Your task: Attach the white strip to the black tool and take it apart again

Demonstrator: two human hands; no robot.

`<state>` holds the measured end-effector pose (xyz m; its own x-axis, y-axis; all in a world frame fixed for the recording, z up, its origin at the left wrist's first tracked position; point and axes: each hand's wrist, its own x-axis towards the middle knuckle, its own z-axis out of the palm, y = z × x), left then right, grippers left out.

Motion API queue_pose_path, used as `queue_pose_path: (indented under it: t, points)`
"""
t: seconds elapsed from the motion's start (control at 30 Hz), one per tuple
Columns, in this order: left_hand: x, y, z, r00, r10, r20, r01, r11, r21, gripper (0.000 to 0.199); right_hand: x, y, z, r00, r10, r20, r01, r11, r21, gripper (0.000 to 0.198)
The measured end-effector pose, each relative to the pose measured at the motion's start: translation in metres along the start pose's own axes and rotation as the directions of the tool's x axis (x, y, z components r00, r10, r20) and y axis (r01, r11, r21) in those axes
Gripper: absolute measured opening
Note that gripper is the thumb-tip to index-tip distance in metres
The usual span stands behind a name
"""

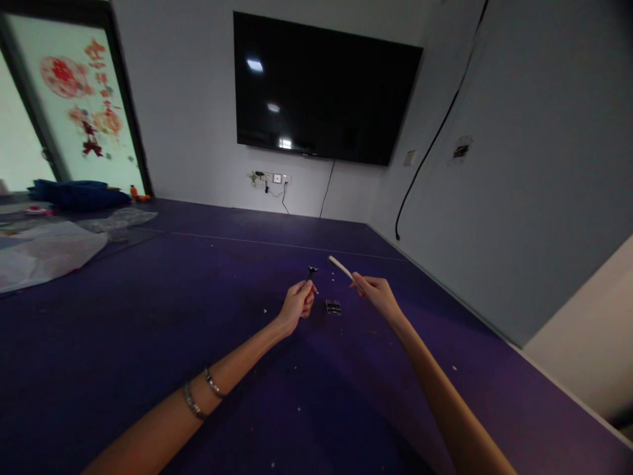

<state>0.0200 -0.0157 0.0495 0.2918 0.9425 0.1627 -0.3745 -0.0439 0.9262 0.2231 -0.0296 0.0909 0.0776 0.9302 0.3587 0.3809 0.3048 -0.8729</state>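
My left hand (297, 302) is closed around the dark handle of a small razor (311, 272), whose T-shaped head points up and away from me. To its right, my right hand (374, 290) grips the near end of a pale, slim stick (340, 265). The stick's rounded far end tilts up and left towards the razor, without touching it. Between and just below my hands, a small clear case (333, 307) with dark pieces in it lies on the purple surface (237, 409). My fingers cover the lower ends of both held things.
White crumbs (265, 311) are scattered over the surface. At far left lie a white plastic bag (54, 254) and dark blue cloth (79, 194). A black cable (435, 135) hangs along the right wall, and a television (321, 92) is mounted ahead above sockets (277, 179).
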Motion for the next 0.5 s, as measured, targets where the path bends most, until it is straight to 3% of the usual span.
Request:
queue_pose_path:
  t: [0.17, 0.5]
  points:
    - [-0.0037, 0.0006, 0.0034, 0.998, -0.023, 0.051, 0.022, 0.999, 0.029, 0.031, 0.0003, 0.0021, 0.0020, 0.997, -0.020, 0.073, 0.027, 0.995, -0.100, 0.046]
    - [-0.0039, -0.0004, 0.0018, 0.997, -0.016, 0.069, 0.015, 1.000, 0.020, 0.029, 0.0009, 0.0043, -0.0042, 0.992, -0.032, 0.124, 0.046, 0.992, -0.116, 0.044]
